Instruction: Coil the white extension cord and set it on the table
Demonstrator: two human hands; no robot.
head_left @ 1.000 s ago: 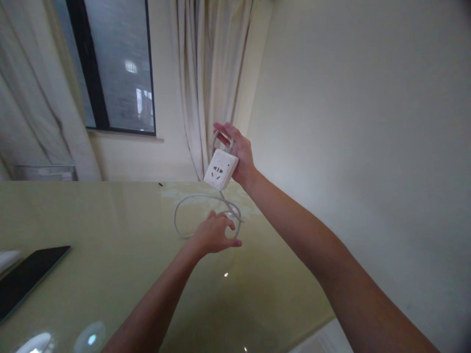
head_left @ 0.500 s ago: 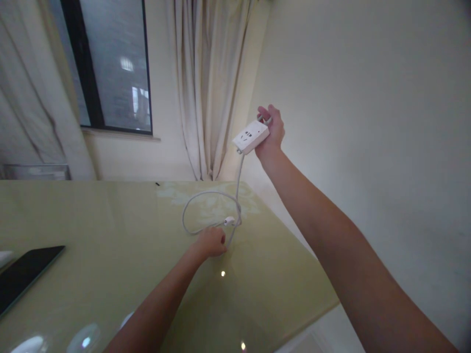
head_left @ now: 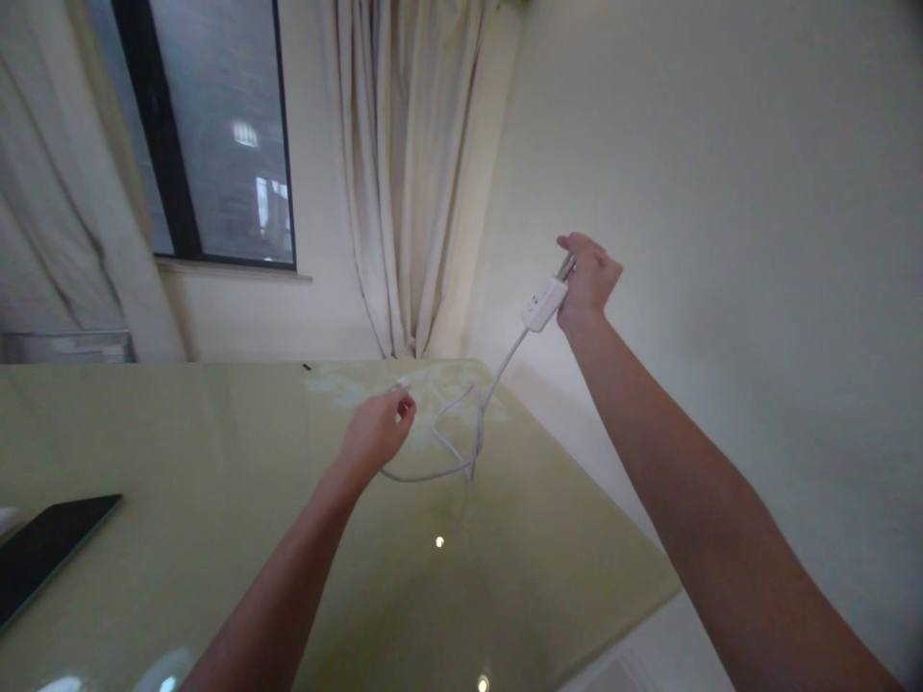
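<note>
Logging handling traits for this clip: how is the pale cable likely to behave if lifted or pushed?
The cable is probably floppy but slightly springy: it runs down from the socket block in rounded bends. It is likely light, being thin. Its strands cross, so pushing it may tangle them.

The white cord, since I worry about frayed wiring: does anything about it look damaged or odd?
The cord crosses itself between the left hand and the socket block, so looks tangled; fine damage is too small to tell.
</note>
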